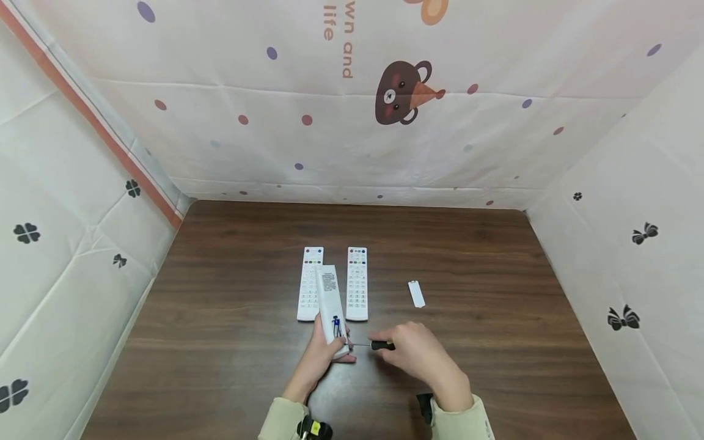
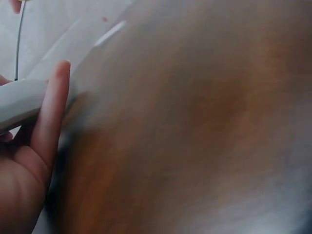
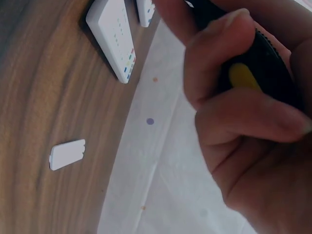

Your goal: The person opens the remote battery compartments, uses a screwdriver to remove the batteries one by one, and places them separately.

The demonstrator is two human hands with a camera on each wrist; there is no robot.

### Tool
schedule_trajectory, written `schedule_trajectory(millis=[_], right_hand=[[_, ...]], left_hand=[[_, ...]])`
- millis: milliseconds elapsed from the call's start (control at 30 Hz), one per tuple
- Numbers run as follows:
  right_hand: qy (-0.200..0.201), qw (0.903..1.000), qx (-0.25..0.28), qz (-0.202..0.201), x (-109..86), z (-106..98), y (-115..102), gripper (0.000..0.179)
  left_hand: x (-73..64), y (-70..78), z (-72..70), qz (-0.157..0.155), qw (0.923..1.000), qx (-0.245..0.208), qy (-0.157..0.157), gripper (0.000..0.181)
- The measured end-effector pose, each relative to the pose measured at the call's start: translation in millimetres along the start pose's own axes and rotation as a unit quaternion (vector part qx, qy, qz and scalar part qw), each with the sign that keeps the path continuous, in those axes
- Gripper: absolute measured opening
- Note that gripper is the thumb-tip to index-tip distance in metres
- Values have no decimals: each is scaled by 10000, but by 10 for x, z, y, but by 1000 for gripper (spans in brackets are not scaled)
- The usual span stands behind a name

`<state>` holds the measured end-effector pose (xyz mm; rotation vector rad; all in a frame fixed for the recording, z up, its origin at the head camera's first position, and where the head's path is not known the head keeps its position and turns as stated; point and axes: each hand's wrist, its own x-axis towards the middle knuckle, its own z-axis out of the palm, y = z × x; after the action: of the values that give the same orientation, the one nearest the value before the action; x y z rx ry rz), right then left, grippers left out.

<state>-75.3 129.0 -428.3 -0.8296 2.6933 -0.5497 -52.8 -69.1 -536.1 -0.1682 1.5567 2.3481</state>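
Note:
My left hand (image 1: 316, 360) grips a white remote control (image 1: 330, 293) tilted with its back facing up. Near its lower end the battery bay is uncovered, and something blue and dark (image 1: 337, 326) shows inside. My thumb lies over that end. From the right, my right hand (image 1: 420, 351) holds a screwdriver (image 1: 383, 345) whose thin shaft reaches the remote's lower edge; the tip is hidden there. In the right wrist view the fingers curl round its black handle (image 3: 280, 80) with a yellow patch. The left wrist view shows the remote's end (image 2: 22, 97) beside a raised finger.
Two more white remotes lie buttons up on the brown wooden table (image 1: 231, 342): the left one (image 1: 308, 293), partly covered by the held remote, and the right one (image 1: 357, 284). A small white battery cover (image 1: 416, 294) lies farther right. Patterned sheets (image 1: 330, 146) surround the table.

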Motion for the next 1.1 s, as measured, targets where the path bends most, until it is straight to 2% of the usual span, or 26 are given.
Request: schedule_trajectory(millis=[100, 333, 667, 1100], right_hand=[[-100, 9998, 35, 148, -19, -7, 14, 24], [-217, 9990, -78, 386, -29, 47, -11, 23], [257, 9991, -275, 185, -31, 94, -27, 21], [700, 9970, -321, 105, -36, 126, -27, 20]], left_hand=[[38, -98, -5, -20, 9999, -83, -107, 80], [56, -135, -28, -31, 9999, -37, -161, 85], [76, -110, -44, -321, 9995, -77, -22, 81], [89, -130, -45, -252, 9995, 62, 198, 76]])
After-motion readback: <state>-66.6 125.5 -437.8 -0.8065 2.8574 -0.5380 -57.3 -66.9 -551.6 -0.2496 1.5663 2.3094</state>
